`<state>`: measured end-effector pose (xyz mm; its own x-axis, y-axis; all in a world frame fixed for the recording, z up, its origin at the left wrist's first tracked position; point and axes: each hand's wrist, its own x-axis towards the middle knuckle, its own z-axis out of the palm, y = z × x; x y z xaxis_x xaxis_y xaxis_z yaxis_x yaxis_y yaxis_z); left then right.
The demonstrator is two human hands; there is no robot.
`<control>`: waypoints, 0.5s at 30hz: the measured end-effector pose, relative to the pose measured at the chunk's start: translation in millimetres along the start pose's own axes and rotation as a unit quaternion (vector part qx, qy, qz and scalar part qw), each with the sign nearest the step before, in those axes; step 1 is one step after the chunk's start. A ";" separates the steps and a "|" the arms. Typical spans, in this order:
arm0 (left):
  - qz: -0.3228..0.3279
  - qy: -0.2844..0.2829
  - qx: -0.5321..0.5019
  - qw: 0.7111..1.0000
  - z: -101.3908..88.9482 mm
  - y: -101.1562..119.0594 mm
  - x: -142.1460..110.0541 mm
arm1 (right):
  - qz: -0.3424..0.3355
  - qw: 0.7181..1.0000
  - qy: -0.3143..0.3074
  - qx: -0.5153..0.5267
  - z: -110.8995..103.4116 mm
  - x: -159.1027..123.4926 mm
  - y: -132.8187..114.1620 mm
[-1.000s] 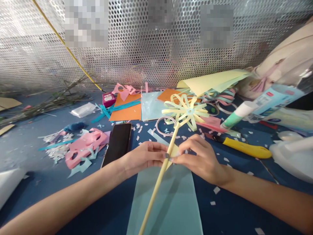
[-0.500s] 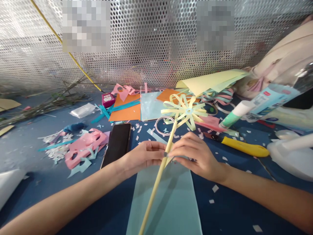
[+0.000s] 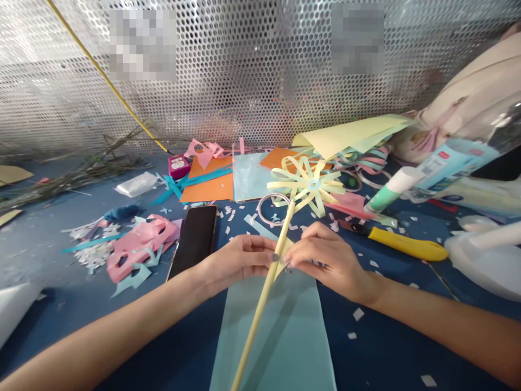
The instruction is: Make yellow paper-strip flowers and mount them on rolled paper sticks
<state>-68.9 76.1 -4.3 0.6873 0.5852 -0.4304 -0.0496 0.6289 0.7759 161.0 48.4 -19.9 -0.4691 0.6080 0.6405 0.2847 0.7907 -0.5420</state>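
Note:
A pale yellow rolled-paper stick (image 3: 260, 309) runs from the bottom edge up to a yellow looped paper flower (image 3: 307, 184) with a light blue centre. My left hand (image 3: 236, 262) pinches the stick from the left at mid-length. My right hand (image 3: 325, 259) meets it from the right, fingers closed on a small yellow paper piece (image 3: 285, 255) against the stick. Both hands hover over a light green paper sheet (image 3: 285, 336) lying on the blue table.
A black phone (image 3: 195, 239) lies left of my hands beside pink and blue paper scraps (image 3: 138, 247). A yellow-handled knife (image 3: 401, 244), a glue tube (image 3: 393, 190), a tape ring (image 3: 272, 209), orange sheets (image 3: 209, 182) and folded yellow paper (image 3: 350, 136) crowd the back. A perforated metal wall (image 3: 260, 81) stands behind.
My hands have kept their pinch on the stick. My right hand's fingers have shifted slightly left and up, closer against the stick. The flower has hardly moved.

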 end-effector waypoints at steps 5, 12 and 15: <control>-0.003 0.001 0.014 1.000 1.0 0.0 -1.6 | 0.003 0.999 -0.011 0.038 -0.1 2.3 -0.7; -0.004 0.004 0.016 1.000 -0.3 -1.4 -0.5 | 0.012 0.998 -0.008 0.059 1.7 1.8 -0.1; -0.003 0.002 0.019 1.000 0.3 -0.4 -1.0 | 0.003 0.999 -0.007 0.049 2.2 1.8 0.2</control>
<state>-69.3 75.1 -4.1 0.6840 0.5845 -0.4364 -0.0183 0.6119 0.7907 158.4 49.4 -20.0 -0.4801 0.6114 0.6290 0.2052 0.7755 -0.5971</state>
